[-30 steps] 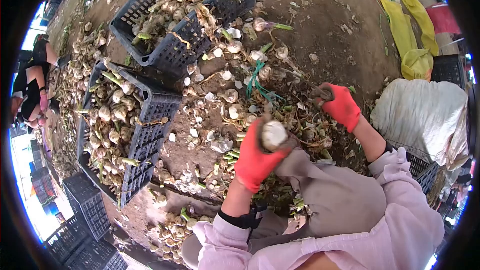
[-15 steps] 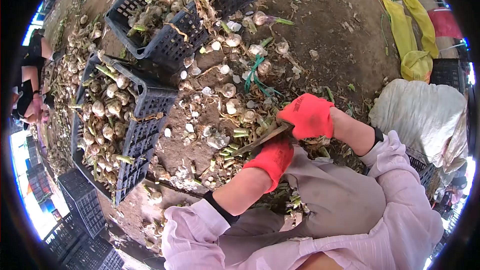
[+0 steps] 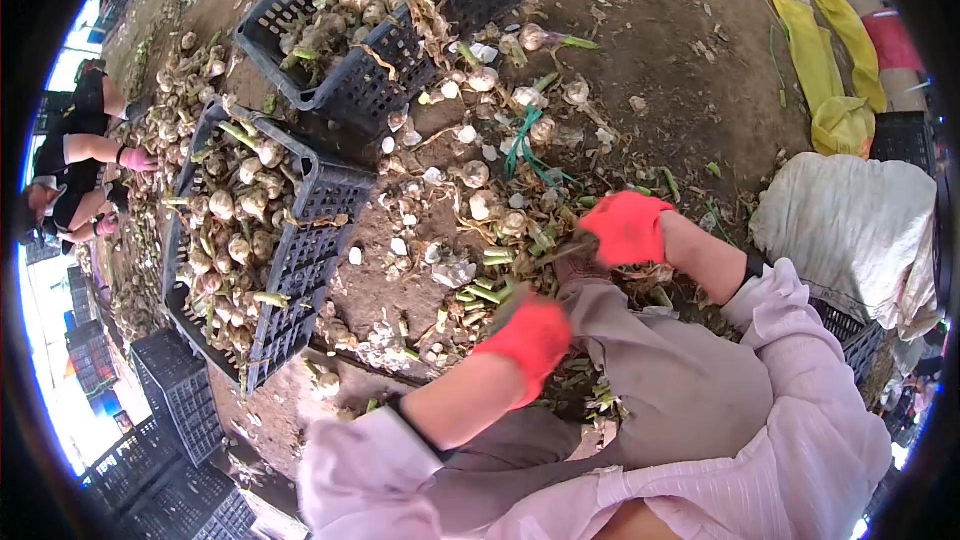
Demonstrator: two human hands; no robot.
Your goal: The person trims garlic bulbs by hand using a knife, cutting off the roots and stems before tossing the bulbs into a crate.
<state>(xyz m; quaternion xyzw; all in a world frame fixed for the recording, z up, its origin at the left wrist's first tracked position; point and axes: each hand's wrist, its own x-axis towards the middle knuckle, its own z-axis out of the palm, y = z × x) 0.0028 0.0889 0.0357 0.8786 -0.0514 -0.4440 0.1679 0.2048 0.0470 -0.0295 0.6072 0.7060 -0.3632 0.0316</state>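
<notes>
My right hand (image 3: 628, 230), in a red glove, is closed on a knife (image 3: 552, 258) whose thin blade points left. My left hand (image 3: 530, 342), also red-gloved, is blurred and closed, lower and to the left of the right one. A grey-green smear sticks out from its fingers, too blurred to name. Below and between the hands lie cut green stems (image 3: 485, 290) and dry leaves on the ground. Several garlic bulbs (image 3: 484, 204) are scattered just beyond, near a green tie (image 3: 522, 145).
Two black crates full of garlic, a near one (image 3: 312, 265) and a far one (image 3: 400, 75), stand left and ahead. Stacked crates (image 3: 172, 390) are at lower left. Another person (image 3: 85, 155) works beside a garlic heap (image 3: 180, 105). A white sack (image 3: 845, 240) lies at right.
My hands have separated: the left has moved down and left, while the right has shifted slightly right with the knife. The view has turned slightly, and the other person shows more.
</notes>
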